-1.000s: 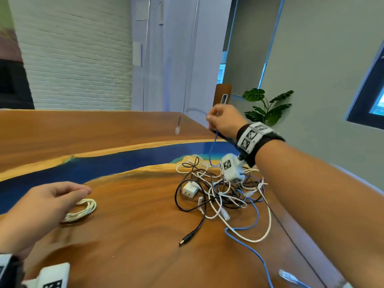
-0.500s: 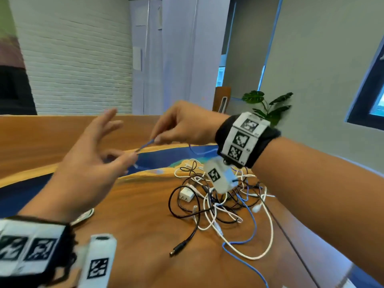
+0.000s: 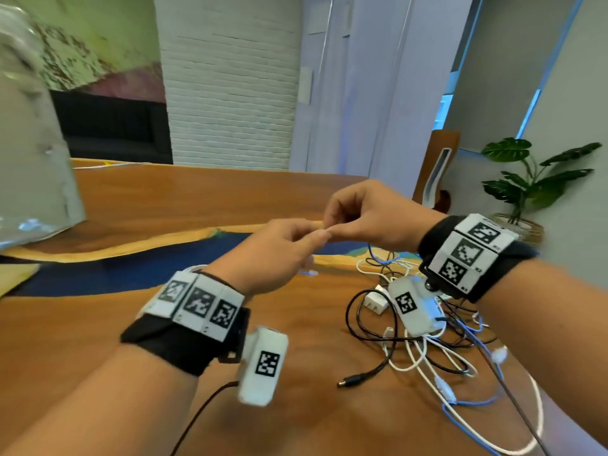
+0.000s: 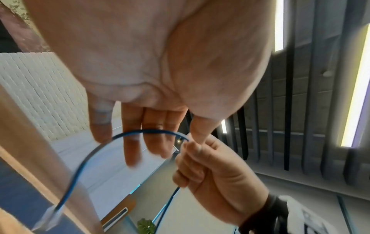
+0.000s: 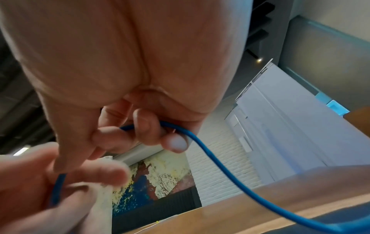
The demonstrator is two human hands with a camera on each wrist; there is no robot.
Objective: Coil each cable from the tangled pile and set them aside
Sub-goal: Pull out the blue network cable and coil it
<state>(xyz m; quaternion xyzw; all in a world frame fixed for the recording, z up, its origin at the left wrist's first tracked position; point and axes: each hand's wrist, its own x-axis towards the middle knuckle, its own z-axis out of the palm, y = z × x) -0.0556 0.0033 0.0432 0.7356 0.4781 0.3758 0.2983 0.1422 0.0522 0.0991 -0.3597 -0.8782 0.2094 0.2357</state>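
Note:
A thin blue cable (image 4: 96,148) with a clear plug (image 4: 48,220) at its loose end is held up over the wooden table (image 3: 131,324). My right hand (image 3: 329,225) grips it with curled fingers (image 5: 144,126); from there the blue cable (image 5: 210,158) drops toward the tangled pile (image 3: 424,350) at the right. My left hand (image 3: 316,235) meets the right hand fingertip to fingertip. It pinches the same cable, which crosses its fingers (image 4: 152,131). The plug (image 3: 309,273) dangles just under the left hand.
The pile mixes white, black and blue cables with a white charger (image 3: 375,302). A black cable's barrel plug (image 3: 348,380) pokes out toward me. A grey object (image 3: 33,159) stands at the far left, and a potted plant (image 3: 533,179) stands beyond the table's right edge.
My left hand rose from beside the white coil on the table and took hold of the blue cable. The right hand carried the cable leftward, away from above the pile, to meet it.

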